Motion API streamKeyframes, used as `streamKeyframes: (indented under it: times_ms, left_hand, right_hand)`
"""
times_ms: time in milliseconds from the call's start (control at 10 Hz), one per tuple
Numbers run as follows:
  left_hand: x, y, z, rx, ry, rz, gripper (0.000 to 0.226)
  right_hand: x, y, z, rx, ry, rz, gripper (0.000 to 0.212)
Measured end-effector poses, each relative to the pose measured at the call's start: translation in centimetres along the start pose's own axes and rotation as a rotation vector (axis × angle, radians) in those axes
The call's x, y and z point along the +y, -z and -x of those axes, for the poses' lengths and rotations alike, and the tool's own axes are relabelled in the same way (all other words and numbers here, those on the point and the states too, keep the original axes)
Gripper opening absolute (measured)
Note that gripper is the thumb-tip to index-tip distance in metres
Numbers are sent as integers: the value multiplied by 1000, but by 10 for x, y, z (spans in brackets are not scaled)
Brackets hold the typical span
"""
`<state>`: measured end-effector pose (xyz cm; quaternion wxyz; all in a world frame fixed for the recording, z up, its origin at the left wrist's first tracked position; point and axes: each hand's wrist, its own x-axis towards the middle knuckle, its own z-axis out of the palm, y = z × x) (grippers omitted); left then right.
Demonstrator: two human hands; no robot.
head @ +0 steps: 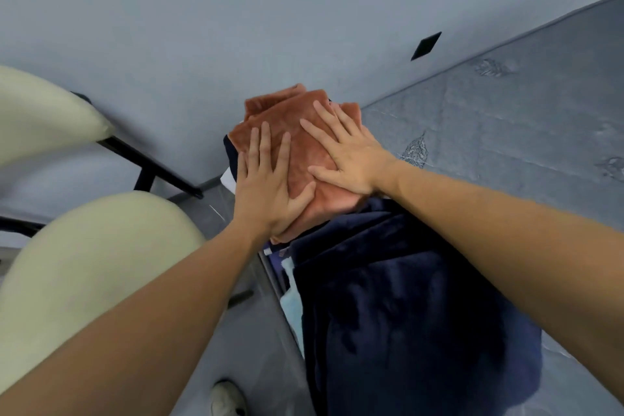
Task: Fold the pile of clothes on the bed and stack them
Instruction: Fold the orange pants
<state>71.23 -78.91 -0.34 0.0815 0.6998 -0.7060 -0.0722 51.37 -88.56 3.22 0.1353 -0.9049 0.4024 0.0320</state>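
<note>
While both palms lie flat on the brown cloth (pixel 304 145), the left hand (pixel 270 186) and right hand (pixel 351 155) are fully open, fingers straight and spread, thumbs out; neither grips or pinches anything, they only press down. Left hand covers the near-left part of the cloth, right hand the right part, the two just apart with bare cloth between them. Likely reason: flattening the folded piece so it sits level and compact on the stack (pixel 233 152), judged from the pose, not seen as motion. Brown cloth looks folded in layers, edges showing at its far end, and it tops dark folded items whose edge peeks out at its left side. The stack sits at the bed (pixel 506 118) corner, close to the bed's left edge, so weight pressed straight down should keep it from sliding off. Just nearer the person, touching the stack, lies a navy garment (pixel 405 314), loose and rumpled, hanging over the bed edge, with a pale blue piece (pixel 292 307) under it; these look not yet folded. Left of the bed stands a cream chair (pixel 84 263), a shoe (pixel 228 398) on the floor below.
</note>
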Motion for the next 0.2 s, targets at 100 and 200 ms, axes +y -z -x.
streamKeyframes:
  times_ms: [100, 200]
  left_hand:
    - [2, 36, 2, -45, 19, -31, 97]
    - [4, 86, 7, -8, 9, -42, 90]
  right_hand:
    - [-14, 34, 0, -52, -25, -2, 82]
    - [-36, 77, 14, 1, -51, 17, 77]
